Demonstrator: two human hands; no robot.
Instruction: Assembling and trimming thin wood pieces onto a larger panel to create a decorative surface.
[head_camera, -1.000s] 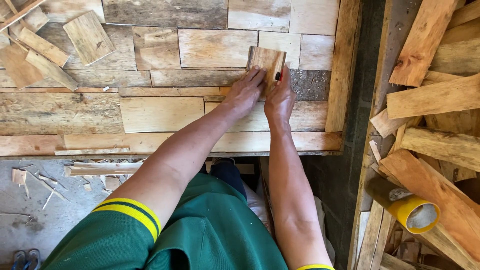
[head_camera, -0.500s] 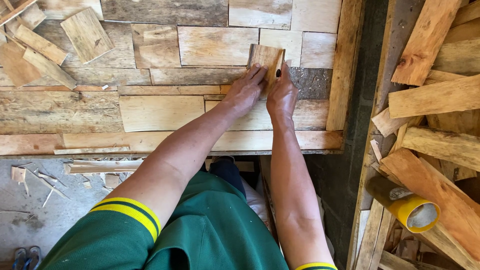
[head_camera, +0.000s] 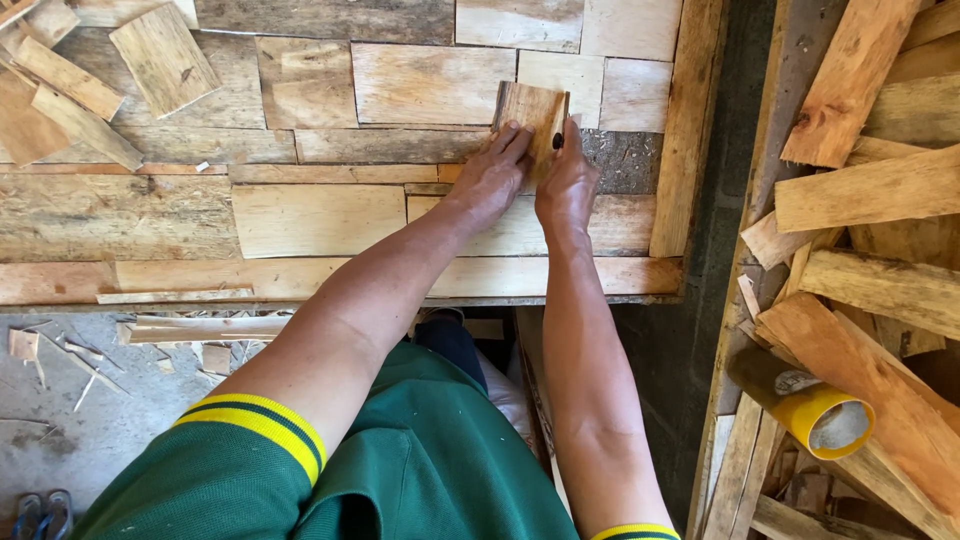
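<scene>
Daylight falls on a panel of fitted wood pieces (head_camera: 330, 215) edged by a plank frame (head_camera: 690, 120), over a grey concrete floor (head_camera: 90, 420) strewn with splinters, with a heap of split wood offcuts (head_camera: 880, 200) at the right.

Small wood piece (head_camera: 530, 112): lower edge covered by the fingers of the left hand (head_camera: 490, 180) and right hand (head_camera: 565, 185).
Dark object (head_camera: 557, 141) at the right hand's fingertips: too small to identify.
Scrap planks (head_camera: 870, 200), right: cut off by the frame edge.
Yellow tape roll (head_camera: 825, 415): partly tucked under a plank.
Sandals (head_camera: 40, 512), bottom left: only partly in frame.
</scene>
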